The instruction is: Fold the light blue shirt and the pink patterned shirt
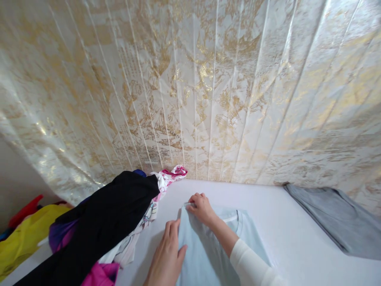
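Note:
A light blue T-shirt lies on the white table in front of me, its neckline at the upper right, partly under my right forearm. My right hand reaches across it, with bent fingers pinching the shirt's far left corner. Along the shirt's left edge rests my left hand, fingers stretched out and thumb apart on the fabric. Whether any cloth is tucked under those fingers is hidden.
On the left is a heap of clothes: black garment, yellow garment, magenta cloth and white-and-pink printed cloth. Folded grey garment lies right on the white table. A gold-patterned sheet hangs behind.

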`<state>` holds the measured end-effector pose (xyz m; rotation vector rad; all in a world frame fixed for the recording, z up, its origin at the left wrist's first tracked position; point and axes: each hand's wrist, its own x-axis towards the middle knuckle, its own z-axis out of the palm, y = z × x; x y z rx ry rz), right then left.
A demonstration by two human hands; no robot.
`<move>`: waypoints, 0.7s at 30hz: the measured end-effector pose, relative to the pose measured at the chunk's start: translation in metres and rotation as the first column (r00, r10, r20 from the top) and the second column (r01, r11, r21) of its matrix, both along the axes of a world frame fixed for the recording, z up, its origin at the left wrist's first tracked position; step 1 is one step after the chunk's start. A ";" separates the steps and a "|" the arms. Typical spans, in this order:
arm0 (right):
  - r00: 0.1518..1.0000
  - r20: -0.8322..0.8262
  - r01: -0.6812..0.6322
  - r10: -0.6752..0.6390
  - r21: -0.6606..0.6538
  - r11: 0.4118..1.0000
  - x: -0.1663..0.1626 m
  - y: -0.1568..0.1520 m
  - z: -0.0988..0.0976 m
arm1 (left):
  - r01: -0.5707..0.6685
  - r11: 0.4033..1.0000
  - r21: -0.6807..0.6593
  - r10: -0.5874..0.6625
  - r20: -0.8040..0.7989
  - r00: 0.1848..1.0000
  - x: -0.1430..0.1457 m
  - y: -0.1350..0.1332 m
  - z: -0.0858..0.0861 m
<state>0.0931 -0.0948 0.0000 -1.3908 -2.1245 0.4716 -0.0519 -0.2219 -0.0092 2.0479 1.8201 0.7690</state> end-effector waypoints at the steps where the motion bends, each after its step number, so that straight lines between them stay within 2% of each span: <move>1: 1.000 -0.008 -0.010 0.010 -0.002 1.000 -0.001 -0.001 0.002 | 0.003 1.000 0.009 -0.003 0.044 0.999 -0.003 -0.001 -0.004; 5: 0.999 -0.028 -0.023 0.023 0.021 1.000 0.004 -0.009 0.007 | 0.034 0.999 0.005 -0.034 0.154 0.988 -0.010 -0.002 -0.010; 8: 1.000 -0.002 0.009 -0.009 0.041 0.999 0.003 -0.014 0.003 | 0.072 0.995 -0.071 -0.058 0.189 0.980 -0.014 0.000 -0.005; 12: 0.999 0.034 0.035 -0.037 0.055 0.998 -0.004 -0.017 -0.003 | 0.050 0.986 -0.158 -0.012 0.231 0.973 -0.015 0.002 0.000; 19: 0.998 0.013 0.054 -0.055 0.083 0.995 -0.001 -0.021 0.010 | -0.011 0.992 -0.125 0.046 0.281 0.958 -0.001 0.035 -0.002; 21: 0.998 0.013 0.058 -0.059 0.092 0.994 0.009 -0.028 0.015 | -0.004 0.996 -0.093 0.025 0.223 0.975 0.001 0.044 -0.002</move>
